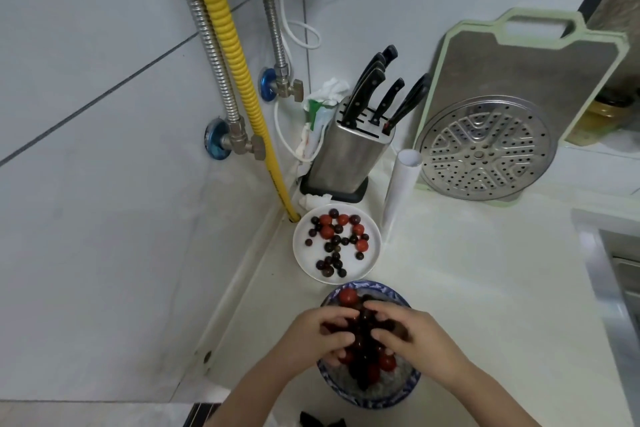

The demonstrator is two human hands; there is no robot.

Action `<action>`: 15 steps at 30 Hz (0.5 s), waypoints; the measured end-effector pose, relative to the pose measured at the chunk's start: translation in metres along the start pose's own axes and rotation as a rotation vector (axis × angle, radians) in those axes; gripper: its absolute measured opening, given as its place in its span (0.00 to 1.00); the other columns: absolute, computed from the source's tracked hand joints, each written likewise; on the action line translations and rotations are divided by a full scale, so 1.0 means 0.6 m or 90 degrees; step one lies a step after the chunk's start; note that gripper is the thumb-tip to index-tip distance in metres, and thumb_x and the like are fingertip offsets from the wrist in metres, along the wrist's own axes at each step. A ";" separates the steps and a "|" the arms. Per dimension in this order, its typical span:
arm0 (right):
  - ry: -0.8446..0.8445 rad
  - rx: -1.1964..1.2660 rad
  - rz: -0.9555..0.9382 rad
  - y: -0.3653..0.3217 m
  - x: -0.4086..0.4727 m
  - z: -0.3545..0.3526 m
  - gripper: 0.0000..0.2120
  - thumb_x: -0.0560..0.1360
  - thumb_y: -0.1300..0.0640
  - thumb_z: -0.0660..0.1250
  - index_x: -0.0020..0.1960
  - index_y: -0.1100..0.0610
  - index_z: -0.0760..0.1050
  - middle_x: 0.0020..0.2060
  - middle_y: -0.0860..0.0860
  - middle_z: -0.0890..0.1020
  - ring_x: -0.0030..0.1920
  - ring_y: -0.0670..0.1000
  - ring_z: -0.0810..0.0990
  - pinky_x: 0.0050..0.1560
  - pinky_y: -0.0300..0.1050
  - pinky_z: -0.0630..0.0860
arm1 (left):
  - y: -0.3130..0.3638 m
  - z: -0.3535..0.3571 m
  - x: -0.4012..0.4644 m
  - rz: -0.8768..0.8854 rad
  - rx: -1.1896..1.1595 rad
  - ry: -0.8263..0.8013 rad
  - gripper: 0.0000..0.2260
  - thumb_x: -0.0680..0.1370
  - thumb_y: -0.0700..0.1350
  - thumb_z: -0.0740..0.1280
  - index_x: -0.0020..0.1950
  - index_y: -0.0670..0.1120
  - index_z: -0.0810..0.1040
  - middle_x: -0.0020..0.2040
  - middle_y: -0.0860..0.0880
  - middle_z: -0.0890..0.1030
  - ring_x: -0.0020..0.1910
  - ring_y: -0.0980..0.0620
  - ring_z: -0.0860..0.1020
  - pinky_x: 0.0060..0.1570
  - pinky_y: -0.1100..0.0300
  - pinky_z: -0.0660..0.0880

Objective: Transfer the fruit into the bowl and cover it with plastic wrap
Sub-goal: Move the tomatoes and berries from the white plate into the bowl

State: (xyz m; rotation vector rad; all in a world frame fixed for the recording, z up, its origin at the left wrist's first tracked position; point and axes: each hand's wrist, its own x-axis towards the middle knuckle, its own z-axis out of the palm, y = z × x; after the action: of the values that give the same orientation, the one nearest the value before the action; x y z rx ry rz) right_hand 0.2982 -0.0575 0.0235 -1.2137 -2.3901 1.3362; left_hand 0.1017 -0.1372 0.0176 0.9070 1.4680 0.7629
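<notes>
1. Both hands are over the one blue bowl (pixel 367 395) at the near edge. The left hand (pixel 311 333) and right hand (pixel 412 336) each have fingers curled around a bunch of fruit (pixel 363 326).
2. One white plate (pixel 301 246), just beyond the bowl, holds roughly seven red and twenty dark fruits.
3. One roll of wrap (pixel 401 184) stands to the right of the plate.
4. The knife block (pixel 343 152) shows about five black handles.

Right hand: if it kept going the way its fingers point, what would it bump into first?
Probably the left hand. The right hand points leftward across the bowl, both cupping fruit, and the fingertips look nearly touching, though depth is unclear.
</notes>
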 end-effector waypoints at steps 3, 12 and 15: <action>0.012 0.006 0.027 0.002 0.003 -0.006 0.18 0.74 0.54 0.68 0.57 0.34 0.71 0.48 0.44 0.81 0.35 0.45 0.83 0.49 0.41 0.79 | 0.003 -0.006 0.002 0.007 0.015 0.027 0.15 0.75 0.38 0.70 0.57 0.55 0.78 0.54 0.46 0.79 0.34 0.55 0.80 0.37 0.60 0.80; 0.022 -0.097 0.007 -0.014 0.125 -0.037 0.19 0.76 0.56 0.65 0.67 0.52 0.71 0.57 0.50 0.78 0.52 0.47 0.78 0.55 0.33 0.70 | 0.045 -0.058 0.093 0.006 0.158 0.203 0.17 0.76 0.44 0.68 0.65 0.46 0.76 0.58 0.46 0.80 0.52 0.49 0.80 0.56 0.52 0.78; 0.001 -0.157 0.018 -0.013 0.175 -0.040 0.23 0.76 0.57 0.64 0.70 0.55 0.67 0.64 0.54 0.73 0.60 0.52 0.75 0.62 0.38 0.69 | 0.059 -0.071 0.129 0.017 0.304 0.217 0.20 0.77 0.46 0.66 0.69 0.47 0.71 0.64 0.46 0.77 0.61 0.49 0.76 0.60 0.57 0.72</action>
State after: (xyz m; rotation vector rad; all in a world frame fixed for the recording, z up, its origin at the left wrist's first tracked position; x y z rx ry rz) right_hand 0.2356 0.0305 0.0182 -1.3101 -2.6066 1.0687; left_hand 0.0623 -0.0505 0.0147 1.1967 1.9938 0.6145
